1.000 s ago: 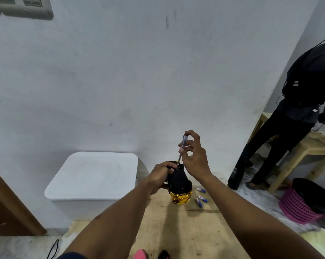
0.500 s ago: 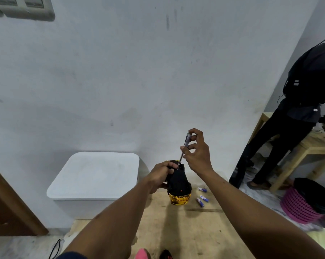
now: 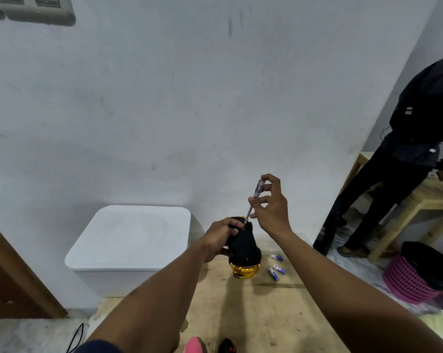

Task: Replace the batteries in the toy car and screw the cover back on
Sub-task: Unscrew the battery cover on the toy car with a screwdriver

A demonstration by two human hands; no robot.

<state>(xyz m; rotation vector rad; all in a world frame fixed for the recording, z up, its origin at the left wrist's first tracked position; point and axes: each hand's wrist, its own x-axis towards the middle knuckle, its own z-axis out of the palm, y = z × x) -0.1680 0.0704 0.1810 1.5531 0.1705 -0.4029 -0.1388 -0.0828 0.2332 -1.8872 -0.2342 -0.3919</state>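
Extending from the lower edge of the view, two bare forearms are seen reaching forward over a wooden table (image 3: 253, 317). At the near edge of the table, a pink object (image 3: 195, 345) and a dark object (image 3: 227, 346) are partly cut off by the frame. Farther out, the toy car (image 3: 244, 250) is stood on its gold end on the tabletop, its black underside turned toward the viewer, and is clasped around its upper part by the left hand (image 3: 219, 236). A screwdriver (image 3: 253, 200) with a clear handle is pinched between the fingertips of the right hand (image 3: 272, 205), its tip set against the top of the car. Three blue batteries (image 3: 276, 267) are laid loose on the table just right of the car. Behind the table, a white lidded box (image 3: 131, 240) is placed against the pale wall. At far right, a person in dark clothing (image 3: 403, 159) is shown beside another wooden table (image 3: 429, 197), near a pink basket (image 3: 408, 278).
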